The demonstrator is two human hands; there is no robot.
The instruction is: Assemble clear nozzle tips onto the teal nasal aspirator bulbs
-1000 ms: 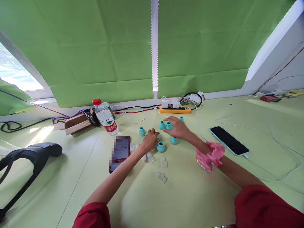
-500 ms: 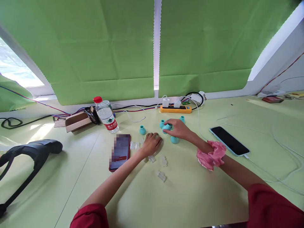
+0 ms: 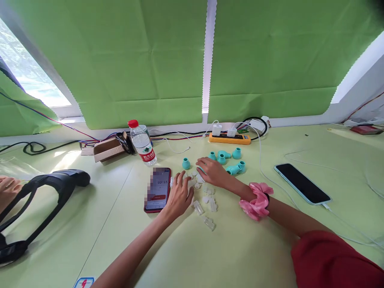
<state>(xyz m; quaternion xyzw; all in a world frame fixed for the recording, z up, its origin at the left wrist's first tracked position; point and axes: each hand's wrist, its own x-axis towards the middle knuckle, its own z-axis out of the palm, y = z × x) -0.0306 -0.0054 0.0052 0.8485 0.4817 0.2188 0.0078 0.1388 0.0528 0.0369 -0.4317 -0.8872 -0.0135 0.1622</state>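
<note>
My left hand (image 3: 180,194) rests over a loose group of clear plastic pieces (image 3: 198,207), fingers spread and bent downward, beside a red-edged phone (image 3: 158,191) showing a timer. Just right of it, my right hand (image 3: 213,173) curls over the top of the same group. A bit of a teal plastic piece (image 3: 200,170) shows between its thumb and fingers; the rest of that piece is hidden. Several other teal bulb-shaped pieces (image 3: 221,159) lie behind and right of this hand. One teal piece (image 3: 186,163) stands alone behind my left hand.
At the back are a water bottle (image 3: 143,145), an open cardboard box (image 3: 108,149) and an orange power strip (image 3: 229,138). A charging phone (image 3: 301,183) lies right. A black strap-like frame (image 3: 61,188) and part of another person's hand (image 3: 9,187) are at left.
My right hand has moved left from the teal cluster toward my left hand. My left hand's fingers have spread, uncovering more clear pieces. The view has shifted slightly.
</note>
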